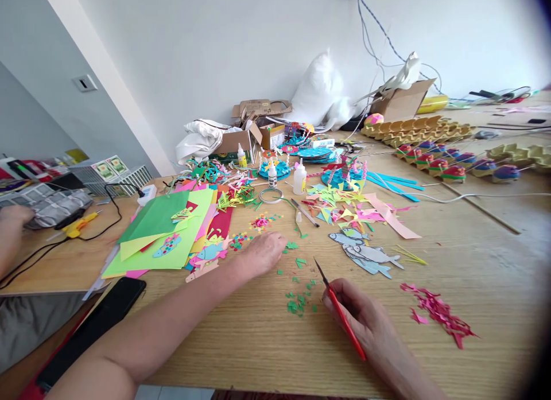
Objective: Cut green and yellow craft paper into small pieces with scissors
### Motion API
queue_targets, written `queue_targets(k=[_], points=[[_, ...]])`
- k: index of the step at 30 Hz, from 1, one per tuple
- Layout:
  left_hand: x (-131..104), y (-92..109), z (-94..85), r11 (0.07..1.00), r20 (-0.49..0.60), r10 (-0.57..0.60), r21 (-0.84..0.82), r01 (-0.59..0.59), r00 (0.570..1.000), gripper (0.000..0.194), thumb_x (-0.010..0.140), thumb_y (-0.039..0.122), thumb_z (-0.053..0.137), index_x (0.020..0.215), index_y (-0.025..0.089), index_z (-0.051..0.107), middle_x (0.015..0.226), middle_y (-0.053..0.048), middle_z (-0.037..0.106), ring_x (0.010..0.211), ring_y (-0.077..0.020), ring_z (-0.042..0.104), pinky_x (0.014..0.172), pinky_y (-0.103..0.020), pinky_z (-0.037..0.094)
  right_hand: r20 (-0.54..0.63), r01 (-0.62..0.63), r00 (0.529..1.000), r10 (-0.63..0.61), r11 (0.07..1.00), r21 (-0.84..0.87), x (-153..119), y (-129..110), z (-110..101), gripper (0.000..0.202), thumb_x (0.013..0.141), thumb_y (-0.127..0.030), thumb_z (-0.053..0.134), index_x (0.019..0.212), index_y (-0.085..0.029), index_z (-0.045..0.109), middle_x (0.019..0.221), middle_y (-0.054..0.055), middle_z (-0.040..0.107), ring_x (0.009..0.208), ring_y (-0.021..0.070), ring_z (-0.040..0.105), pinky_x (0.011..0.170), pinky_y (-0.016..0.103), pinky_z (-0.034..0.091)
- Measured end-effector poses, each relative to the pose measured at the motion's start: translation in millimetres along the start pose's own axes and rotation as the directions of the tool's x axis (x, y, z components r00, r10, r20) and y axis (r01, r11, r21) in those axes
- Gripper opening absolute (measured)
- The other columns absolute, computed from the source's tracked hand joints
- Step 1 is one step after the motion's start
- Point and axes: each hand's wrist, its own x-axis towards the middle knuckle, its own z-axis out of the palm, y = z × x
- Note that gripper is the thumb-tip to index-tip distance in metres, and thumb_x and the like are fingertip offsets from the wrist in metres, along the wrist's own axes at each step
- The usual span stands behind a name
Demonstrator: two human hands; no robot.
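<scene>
Clock positions are read from the green clippings (297,302), lying loose on the table (241,342). Right hand (353,311), 3 o'clock: fingers wrapped around the red-handled scissors (344,319), points toward 11 o'clock, apparently to keep them directed away from the person. Left hand (263,254), 11 o'clock: fingers curled beside green scraps; fingertips are obscured, so whether anything is pinched cannot be told. Magenta strips (447,317), 3 o'clock beyond the right hand, and grey fish cut-outs (365,255), 2 o'clock, lie apart, presumably to prevent mixing. Paper sheets (157,222), 10 o'clock, are stacked, likely saving space.
</scene>
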Motion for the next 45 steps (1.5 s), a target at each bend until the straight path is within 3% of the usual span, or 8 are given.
queue_targets(k=[14, 20, 31, 34, 37, 39, 41, 45], points=[[1, -4, -5.9, 0.998, 0.014, 0.049, -0.038, -0.048, 0.999, 0.012, 0.079, 0.021, 0.045, 0.085, 0.016, 0.053, 0.088, -0.007, 0.057, 0.082, -0.0206, 0.056, 0.068, -0.029, 0.044, 0.000, -0.002, 1.000, 0.002, 1.000, -0.006, 1, 0, 0, 0.028, 0.081, -0.041, 0.038, 0.063, -0.020, 0.042, 0.054, -0.004, 0.039, 0.050, 0.0113, 0.039, 0.046, 0.021, 0.032], [7, -5, 0.4, 0.994, 0.038, 0.045, -0.101, -0.041, 0.998, 0.014, 0.079, 0.017, 0.042, 0.084, 0.015, 0.055, 0.087, -0.010, 0.058, 0.083, -0.0226, 0.056, 0.070, -0.032, 0.044, 0.062, -0.034, 0.998, 0.027, 0.992, 0.120, 6, -9, -3, 0.027, 0.079, -0.042, 0.043, 0.063, -0.020, 0.042, 0.055, -0.005, 0.038, 0.051, 0.0105, 0.038, 0.046, 0.021, 0.031], [-3, -8, -13.9, 0.871, -0.032, -0.098, -0.486, 0.070, 0.995, 0.014, 0.077, 0.017, 0.042, 0.074, 0.014, 0.055, 0.074, -0.003, 0.059, 0.072, -0.0138, 0.054, 0.063, -0.025, 0.043, 0.038, -0.030, 0.999, 0.018, 0.946, 0.324, 58, -25, -15, 0.018, 0.067, -0.029, 0.059, 0.071, -0.019, 0.045, 0.058, -0.006, 0.046, 0.051, 0.0094, 0.043, 0.046, 0.021, 0.034], [-13, -6, -21.3, 0.659, 0.024, -0.131, -0.745, 0.105, 0.991, 0.015, 0.079, 0.025, 0.044, 0.080, 0.013, 0.053, 0.067, 0.000, 0.056, 0.060, -0.0091, 0.053, 0.054, -0.020, 0.042, 0.003, 0.022, 1.000, -0.024, 0.958, 0.286, 69, -28, -14, 0.016, 0.066, -0.023, 0.058, 0.075, -0.019, 0.046, 0.064, -0.004, 0.050, 0.054, 0.0096, 0.045, 0.048, 0.021, 0.036], [-23, 0, -24.9, 0.090, 0.176, -0.126, -0.978, 0.188, 0.976, 0.018, 0.070, 0.029, 0.058, 0.074, 0.012, 0.053, 0.060, 0.002, 0.052, 0.053, -0.0064, 0.050, 0.053, -0.020, 0.039, -0.022, 0.081, 0.997, -0.078, 0.973, 0.215, 74, -33, -10, 0.012, 0.066, -0.018, 0.055, 0.075, -0.019, 0.048, 0.060, -0.005, 0.049, 0.051, 0.0090, 0.043, 0.045, 0.020, 0.035], [-27, 3, -25.9, -0.177, 0.248, -0.086, -0.957, 0.230, 0.965, 0.020, 0.063, 0.027, 0.066, 0.070, 0.012, 0.054, 0.059, 0.003, 0.051, 0.053, -0.0054, 0.049, 0.054, -0.020, 0.038, -0.023, 0.110, 0.994, -0.108, 0.974, 0.198, 76, -36, -6, 0.011, 0.066, -0.016, 0.054, 0.074, -0.019, 0.048, 0.060, -0.005, 0.050, 0.051, 0.0092, 0.044, 0.046, 0.020, 0.036], [-28, 6, -26.2, -0.281, 0.276, -0.062, -0.927, 0.248, 0.959, 0.021, 0.059, 0.025, 0.069, 0.069, 0.013, 0.055, 0.060, 0.004, 0.052, 0.053, -0.0051, 0.049, 0.055, -0.020, 0.038, -0.028, 0.135, 0.991, -0.132, 0.969, 0.209, 77, -36, -3, 0.011, 0.066, -0.014, 0.052, 0.074, -0.019, 0.047, 0.061, -0.005, 0.050, 0.054, 0.0101, 0.048, 0.050, 0.021, 0.039], [-28, 8, -26.2, -0.324, 0.291, -0.044, -0.909, 0.262, 0.956, 0.020, 0.059, 0.022, 0.070, 0.070, 0.012, 0.056, 0.060, 0.004, 0.053, 0.052, -0.0052, 0.050, 0.055, -0.020, 0.037, -0.026, 0.157, 0.987, -0.156, 0.949, 0.274, 77, -34, 0, 0.012, 0.066, -0.013, 0.052, 0.073, -0.020, 0.045, 0.061, -0.005, 0.048, 0.060, 0.0117, 0.051, 0.056, 0.024, 0.041]])
